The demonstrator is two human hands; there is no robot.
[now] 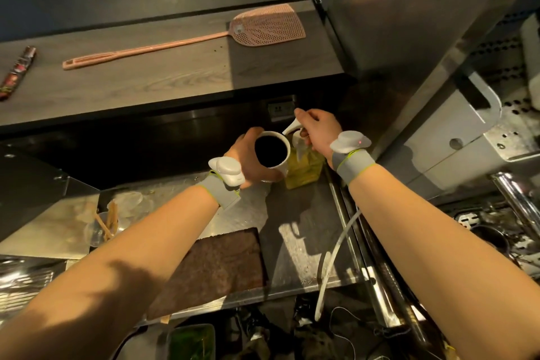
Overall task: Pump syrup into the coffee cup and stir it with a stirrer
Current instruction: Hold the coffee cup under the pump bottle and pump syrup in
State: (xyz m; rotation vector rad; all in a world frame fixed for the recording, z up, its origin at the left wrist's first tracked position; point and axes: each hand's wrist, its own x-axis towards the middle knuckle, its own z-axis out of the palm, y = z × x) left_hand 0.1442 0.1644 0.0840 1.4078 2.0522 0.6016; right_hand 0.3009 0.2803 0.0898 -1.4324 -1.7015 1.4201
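A white paper coffee cup (279, 165) full of dark coffee is held by my left hand (248, 159), which wraps its left side and lifts it beside the syrup bottle. The syrup bottle (304, 168) holds yellow liquid and stands on the steel counter against the cup's right side. Its white pump head (293, 128) points its spout toward the cup's rim. My right hand (318, 128) rests on top of the pump with fingers curled over it. Wooden stirrers (109, 221) stand in a clear cup at the left of the counter.
A steel counter (295, 213) carries a brown mat (216, 269) near its front edge. A raised wooden shelf (163, 76) behind holds a pink fly swatter (204, 35). An espresso machine (467, 131) stands at the right. A white hose (333, 260) curves down the counter's right edge.
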